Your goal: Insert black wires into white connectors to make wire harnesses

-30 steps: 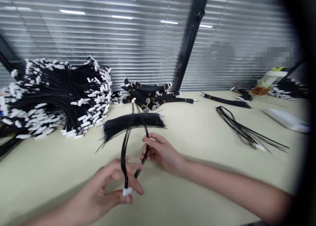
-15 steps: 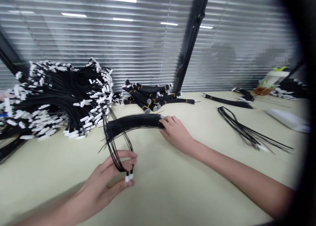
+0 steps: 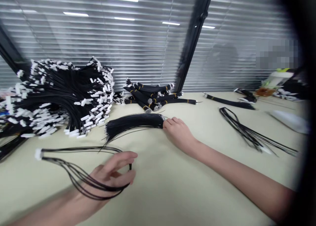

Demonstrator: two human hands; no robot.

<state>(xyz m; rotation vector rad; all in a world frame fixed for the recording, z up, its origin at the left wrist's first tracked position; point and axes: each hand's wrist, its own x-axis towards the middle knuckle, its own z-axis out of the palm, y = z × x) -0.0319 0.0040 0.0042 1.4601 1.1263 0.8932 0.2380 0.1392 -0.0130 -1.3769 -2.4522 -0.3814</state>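
Observation:
My left hand [image 3: 112, 171] is closed on a wire harness [image 3: 86, 179] of thin black wires. The harness loops back over the hand and wrist, and its white connector [image 3: 38, 154] sticks out to the left above the table. Its other end, at my fingertips, is mostly hidden. My right hand [image 3: 178, 131] has its fingers curled around the right end of a loose bundle of black wires [image 3: 138, 121], which lies on the table. Small metal tips show at the bundle's left end. How many wires the right fingers grip cannot be seen.
A large heap of black harnesses with white connectors [image 3: 71, 91] fills the back left. Tied black wire bundles [image 3: 153, 96] lie at the back middle. At the right are another bundle [image 3: 229, 102], loose harness wires [image 3: 247, 134] and a white object [image 3: 288, 120]. Blinds [image 3: 138, 51] stand behind.
The left hand's harness has swung round: its wires stood up above the fingers, and now loop leftward over the wrist. My right fingers have curled tighter at the bundle's end.

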